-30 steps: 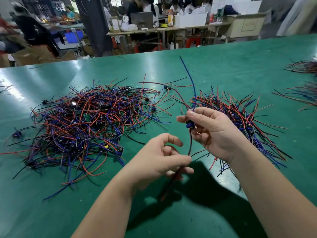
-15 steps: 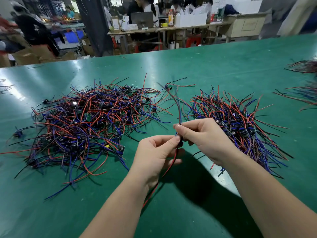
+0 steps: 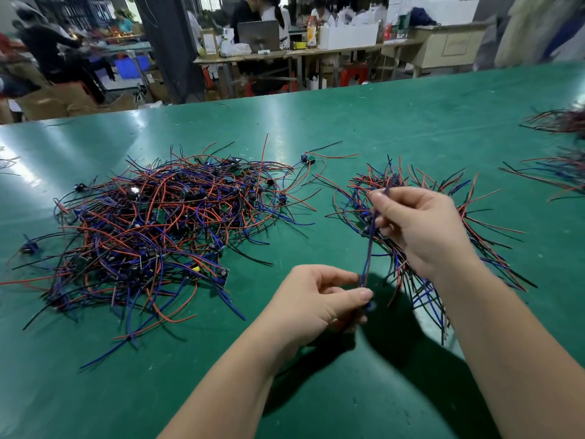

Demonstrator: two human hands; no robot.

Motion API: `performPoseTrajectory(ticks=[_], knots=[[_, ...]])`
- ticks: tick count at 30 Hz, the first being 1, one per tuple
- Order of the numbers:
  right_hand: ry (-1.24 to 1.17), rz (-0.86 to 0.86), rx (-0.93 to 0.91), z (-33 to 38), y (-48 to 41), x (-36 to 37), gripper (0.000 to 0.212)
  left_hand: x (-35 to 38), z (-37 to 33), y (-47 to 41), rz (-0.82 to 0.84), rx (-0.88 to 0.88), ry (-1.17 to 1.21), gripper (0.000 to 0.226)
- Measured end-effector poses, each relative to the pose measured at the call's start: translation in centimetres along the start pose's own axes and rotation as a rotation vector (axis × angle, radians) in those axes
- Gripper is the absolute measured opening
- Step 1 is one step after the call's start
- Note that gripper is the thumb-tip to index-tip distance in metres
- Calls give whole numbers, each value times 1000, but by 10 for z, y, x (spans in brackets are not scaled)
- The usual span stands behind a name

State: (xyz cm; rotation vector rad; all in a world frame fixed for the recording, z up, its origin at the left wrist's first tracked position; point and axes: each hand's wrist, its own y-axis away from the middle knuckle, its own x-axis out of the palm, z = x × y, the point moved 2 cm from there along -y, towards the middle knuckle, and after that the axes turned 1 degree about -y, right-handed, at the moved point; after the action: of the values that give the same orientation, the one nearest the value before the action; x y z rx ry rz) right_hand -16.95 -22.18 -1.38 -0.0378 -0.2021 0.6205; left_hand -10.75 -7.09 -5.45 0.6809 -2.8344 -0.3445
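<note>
A thin bundle of blue, red and black wires (image 3: 368,245) is stretched between my two hands above the green table (image 3: 380,128). My left hand (image 3: 316,302) pinches its lower end, where a small blue part shows by the thumb. My right hand (image 3: 421,226) pinches the upper end between thumb and fingers, higher and to the right. A large tangled heap of red, blue and black wires (image 3: 152,229) lies to the left. A smaller, more aligned pile of the same wires (image 3: 411,191) lies under and behind my right hand.
More wire bunches (image 3: 560,153) lie at the table's right edge, blurred. A single wired part (image 3: 308,159) sits between the two piles at the back. Beyond the far table edge stand workbenches, boxes and people.
My hands were close together half a second ago. The right hand has since slid up and right along the wires, pulling them straight, while the left hand kept its hold low.
</note>
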Motion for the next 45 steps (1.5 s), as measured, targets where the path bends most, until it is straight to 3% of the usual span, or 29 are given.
performPoseTrajectory(ticks=[2,5,10,14,17,19,21,24,26,29,33,35,37,40,45], knots=[[-154,-71,19,5,-1,-5,10,3,-1,5,92,-27,-47,30],[-291,-123,73,7,-1,-6,9,6,-5,10,191,-17,-90,23],[-451,-63,185,5,-4,-2,18,0,-11,15,263,55,-123,13],[-376,60,301,-1,-2,6,10,-8,-22,10,122,201,152,15],[-141,322,396,-10,9,14,25,-18,-29,6,-28,333,427,16],[-52,503,407,-12,19,22,23,-24,-31,3,-155,422,481,14],[-123,548,406,-13,24,29,16,-24,-30,2,-264,488,406,14],[-262,443,335,-14,19,31,12,-18,-26,1,-266,504,232,16],[-290,383,311,-13,15,28,14,-15,-23,0,-210,479,158,32],[-290,365,303,-11,12,23,15,-14,-22,0,-149,400,229,57],[-195,445,311,-13,16,25,18,-13,-23,1,-240,326,320,13],[-130,443,301,-17,18,27,21,-15,-20,1,-288,291,298,22],[-64,368,267,-19,18,28,20,-15,-18,0,-290,240,242,17],[-22,224,194,-15,14,23,11,-13,-15,1,-218,175,170,11],[-83,-11,91,-2,5,7,14,-9,-11,3,-68,82,51,13]])
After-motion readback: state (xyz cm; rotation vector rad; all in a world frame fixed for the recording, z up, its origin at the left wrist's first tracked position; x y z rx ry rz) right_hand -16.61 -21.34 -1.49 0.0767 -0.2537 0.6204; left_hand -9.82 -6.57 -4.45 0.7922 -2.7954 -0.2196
